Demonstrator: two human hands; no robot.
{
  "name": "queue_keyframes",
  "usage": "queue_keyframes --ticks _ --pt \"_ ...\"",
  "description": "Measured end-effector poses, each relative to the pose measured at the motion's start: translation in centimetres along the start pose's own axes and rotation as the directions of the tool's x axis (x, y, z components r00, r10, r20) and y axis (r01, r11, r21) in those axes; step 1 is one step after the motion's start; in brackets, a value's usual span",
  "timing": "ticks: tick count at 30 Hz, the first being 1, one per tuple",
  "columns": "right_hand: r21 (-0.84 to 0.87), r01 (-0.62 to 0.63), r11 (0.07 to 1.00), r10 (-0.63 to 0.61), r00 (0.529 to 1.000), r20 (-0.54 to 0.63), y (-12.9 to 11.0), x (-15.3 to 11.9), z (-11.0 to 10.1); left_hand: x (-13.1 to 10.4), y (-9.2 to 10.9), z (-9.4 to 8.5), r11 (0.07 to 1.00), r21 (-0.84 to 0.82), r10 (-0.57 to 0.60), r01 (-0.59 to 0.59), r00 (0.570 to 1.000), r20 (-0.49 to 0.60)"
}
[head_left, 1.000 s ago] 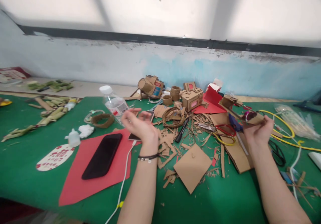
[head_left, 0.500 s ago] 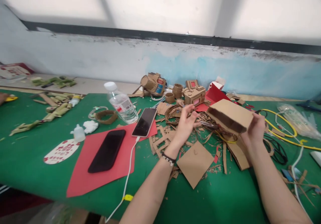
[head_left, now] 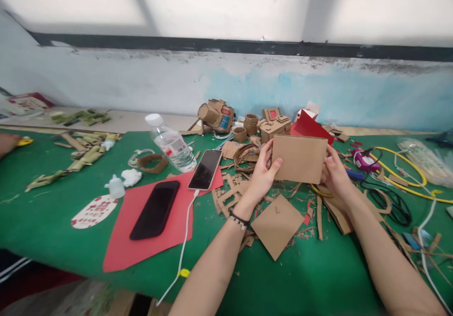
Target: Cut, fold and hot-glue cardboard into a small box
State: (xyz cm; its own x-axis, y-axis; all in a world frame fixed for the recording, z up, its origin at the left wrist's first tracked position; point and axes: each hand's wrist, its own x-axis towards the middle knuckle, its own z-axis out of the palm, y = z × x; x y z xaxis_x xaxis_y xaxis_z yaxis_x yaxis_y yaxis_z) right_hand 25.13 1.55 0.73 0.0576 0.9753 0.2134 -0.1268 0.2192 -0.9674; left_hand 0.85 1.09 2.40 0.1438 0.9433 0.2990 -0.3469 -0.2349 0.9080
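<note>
A small cardboard box (head_left: 300, 159) is held up between my two hands, one broad flat face turned toward me. My left hand (head_left: 264, 169) grips its left edge, thumb on the front face and fingers behind. At the right edge, my right hand (head_left: 334, 172) is closed on it, its fingertips partly hidden. Below lies a square cardboard sheet (head_left: 278, 226), turned cornerwise. Cardboard scraps (head_left: 230, 195) and a coil of cardboard strips (head_left: 246, 158) lie around and behind the box. Farther back stand a cardboard camera model (head_left: 274, 127) and another camera model (head_left: 217, 115).
To the left, two phones (head_left: 155, 209) lie on red paper (head_left: 116, 245), near a water bottle (head_left: 173, 143). A purple glue gun (head_left: 365, 160), yellow cable (head_left: 406, 183) and bagged sticks (head_left: 426, 160) lie right. Another person's hand (head_left: 9, 143) shows at far left.
My left hand has come onto the box and now grips its left side. The box has moved left and turned, its broad face toward me; the purple glue gun has come into view.
</note>
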Motion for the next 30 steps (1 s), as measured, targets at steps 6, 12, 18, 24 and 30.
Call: queue_keyframes --ticks 6,12,18,24,30 --pt "-0.116 0.131 0.985 -0.126 0.991 0.047 1.1 -1.2 0.8 -0.3 0.1 0.1 0.991 0.104 0.084 -0.087 0.996 0.038" --pt "-0.195 0.193 0.962 -0.172 0.978 0.121 -0.2 -1.8 1.2 -0.9 0.3 0.6 0.97 0.221 0.099 -0.098 0.995 0.007" --pt "-0.214 0.233 0.949 -0.237 0.972 0.006 -0.5 -1.9 1.5 -1.8 0.5 1.3 0.942 0.296 0.14 -0.156 0.987 0.072" --pt "-0.112 0.201 0.973 -0.209 0.976 -0.059 -1.2 -2.5 1.7 -1.9 1.0 1.2 0.937 0.335 0.103 -0.099 0.995 0.007" --pt "-0.143 0.198 0.97 -0.211 0.975 -0.077 -0.8 -2.1 1.9 -2.1 1.0 1.2 0.946 0.323 0.023 -0.017 1.0 -0.013"
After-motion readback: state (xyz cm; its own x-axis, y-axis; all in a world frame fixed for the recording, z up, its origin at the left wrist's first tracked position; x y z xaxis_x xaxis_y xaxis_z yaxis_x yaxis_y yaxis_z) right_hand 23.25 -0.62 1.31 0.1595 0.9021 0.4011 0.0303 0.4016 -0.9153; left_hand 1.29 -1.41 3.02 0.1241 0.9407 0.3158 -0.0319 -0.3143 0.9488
